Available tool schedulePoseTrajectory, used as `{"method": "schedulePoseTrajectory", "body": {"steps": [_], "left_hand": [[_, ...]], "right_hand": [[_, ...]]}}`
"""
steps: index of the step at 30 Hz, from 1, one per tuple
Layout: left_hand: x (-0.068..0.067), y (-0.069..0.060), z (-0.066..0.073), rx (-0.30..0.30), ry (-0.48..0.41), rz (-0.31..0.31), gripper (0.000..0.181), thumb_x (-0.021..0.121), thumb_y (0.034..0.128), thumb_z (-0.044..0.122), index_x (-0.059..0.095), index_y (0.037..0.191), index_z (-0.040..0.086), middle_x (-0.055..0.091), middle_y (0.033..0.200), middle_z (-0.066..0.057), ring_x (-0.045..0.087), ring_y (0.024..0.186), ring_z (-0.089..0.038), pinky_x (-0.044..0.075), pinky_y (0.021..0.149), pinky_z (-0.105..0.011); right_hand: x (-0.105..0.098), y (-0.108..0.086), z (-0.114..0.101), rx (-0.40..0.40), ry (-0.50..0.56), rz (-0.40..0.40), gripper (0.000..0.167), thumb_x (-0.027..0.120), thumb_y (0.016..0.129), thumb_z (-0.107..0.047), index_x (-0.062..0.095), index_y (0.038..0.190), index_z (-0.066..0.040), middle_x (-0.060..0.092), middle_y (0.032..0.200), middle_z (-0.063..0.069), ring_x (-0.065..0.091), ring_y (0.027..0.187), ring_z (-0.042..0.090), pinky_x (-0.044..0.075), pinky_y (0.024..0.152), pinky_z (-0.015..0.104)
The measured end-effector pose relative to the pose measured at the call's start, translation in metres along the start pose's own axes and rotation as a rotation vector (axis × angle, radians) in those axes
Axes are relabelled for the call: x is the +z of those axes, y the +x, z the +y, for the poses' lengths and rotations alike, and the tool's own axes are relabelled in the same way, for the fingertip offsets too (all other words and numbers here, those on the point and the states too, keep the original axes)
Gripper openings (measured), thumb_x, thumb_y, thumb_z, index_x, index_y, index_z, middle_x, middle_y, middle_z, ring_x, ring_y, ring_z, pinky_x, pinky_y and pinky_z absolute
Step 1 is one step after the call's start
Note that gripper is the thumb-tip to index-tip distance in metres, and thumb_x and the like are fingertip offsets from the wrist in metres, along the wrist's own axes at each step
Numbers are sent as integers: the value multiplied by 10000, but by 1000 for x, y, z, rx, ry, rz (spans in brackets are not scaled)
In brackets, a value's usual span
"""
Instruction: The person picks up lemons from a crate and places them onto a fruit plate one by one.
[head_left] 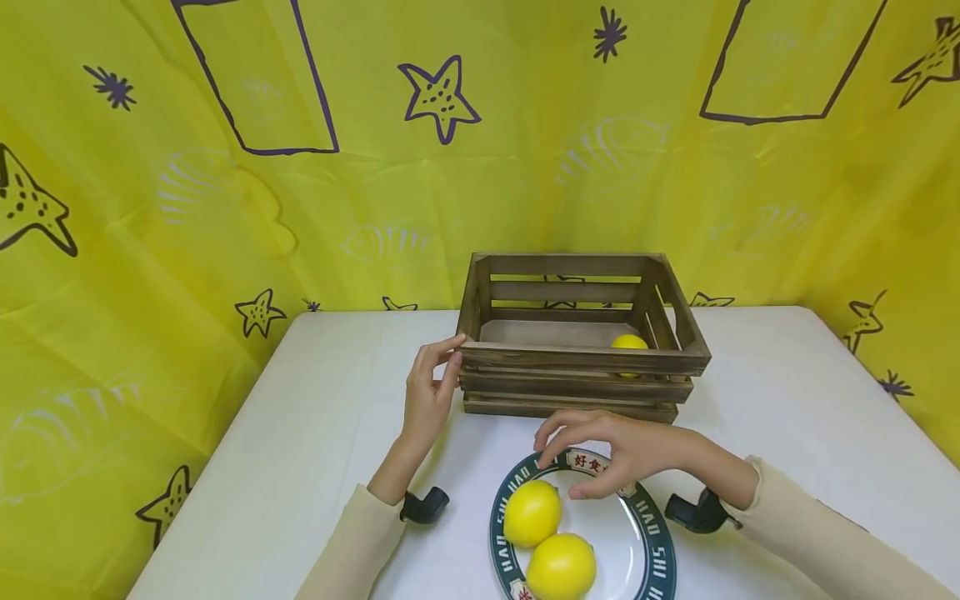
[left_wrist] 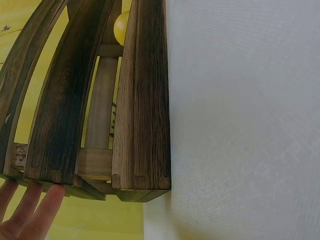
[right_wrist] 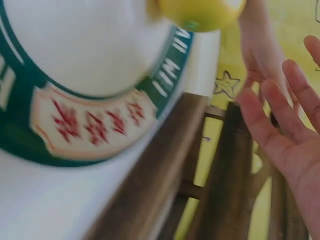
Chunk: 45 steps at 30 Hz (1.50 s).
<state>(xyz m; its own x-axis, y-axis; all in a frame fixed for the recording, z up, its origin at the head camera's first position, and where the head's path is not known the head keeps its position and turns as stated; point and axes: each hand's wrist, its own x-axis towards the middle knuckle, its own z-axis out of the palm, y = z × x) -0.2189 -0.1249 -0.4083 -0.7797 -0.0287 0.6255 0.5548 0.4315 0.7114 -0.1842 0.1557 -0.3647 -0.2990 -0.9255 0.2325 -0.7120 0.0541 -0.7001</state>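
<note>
My left hand touches the left front corner of a dark slatted wooden crate with its fingertips. In the left wrist view, fingers lie fairly straight against the crate's end. My right hand hovers over the far part of a green-rimmed white plate, holding nothing, its fingers spread and slightly bent. Two yellow lemons sit on the plate's left side: a farther lemon and a nearer lemon. Inside the crate, at its right end, lies another yellow lemon, partly hidden by the front slats.
Crate and plate stand on a white table, the crate behind the plate. A yellow patterned curtain hangs behind and at both sides. Black wrist cameras, left and right, sit on the wrists.
</note>
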Motion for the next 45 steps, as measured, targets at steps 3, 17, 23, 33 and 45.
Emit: {"method": "schedulePoseTrajectory", "body": {"steps": [3, 17, 23, 33, 45], "left_hand": [[0, 0, 0, 1, -2, -2, 253, 547, 1002, 108, 621, 1243, 125, 601, 1193, -102, 635, 1004, -279, 551, 578, -235], [0, 0, 0, 6, -18, -2, 255, 541, 1002, 92, 618, 1244, 108, 594, 1183, -120, 638, 1003, -288, 571, 582, -262], [0, 0, 0, 8, -38, 4, 255, 543, 1000, 87, 616, 1245, 97, 589, 1164, -136, 637, 989, -306, 583, 572, -447], [0, 1, -1, 23, -22, 4, 260, 552, 993, 75, 613, 1245, 99, 595, 1173, -125, 641, 992, -295, 580, 600, -264], [1, 1, 0, 11, -8, -6, 258, 544, 1001, 95, 613, 1249, 113, 600, 1169, -113, 635, 999, -288, 575, 566, -303]], "right_hand": [[-9, -3, -7, -18, -11, 4, 352, 741, 862, -119, 643, 1194, -187, 573, 1249, 82, 536, 1151, 163, 490, 993, 369], [-75, -18, -32, -201, -62, 19, 498, 747, 816, -20, 599, 1273, -150, 568, 1286, 50, 521, 1192, 170, 475, 994, 313], [-113, -29, -33, -187, 41, 7, 561, 665, 776, 145, 575, 1290, -59, 555, 1327, 93, 500, 1237, 168, 445, 1026, 257], [-158, -38, -17, -24, -7, 57, 461, 630, 794, 218, 611, 1199, -1, 570, 1270, 44, 561, 1109, 125, 530, 887, 235], [-182, -33, 21, 127, -16, -4, 428, 669, 846, 117, 624, 1222, -80, 584, 1274, -36, 592, 1071, 67, 546, 861, 238]]}}
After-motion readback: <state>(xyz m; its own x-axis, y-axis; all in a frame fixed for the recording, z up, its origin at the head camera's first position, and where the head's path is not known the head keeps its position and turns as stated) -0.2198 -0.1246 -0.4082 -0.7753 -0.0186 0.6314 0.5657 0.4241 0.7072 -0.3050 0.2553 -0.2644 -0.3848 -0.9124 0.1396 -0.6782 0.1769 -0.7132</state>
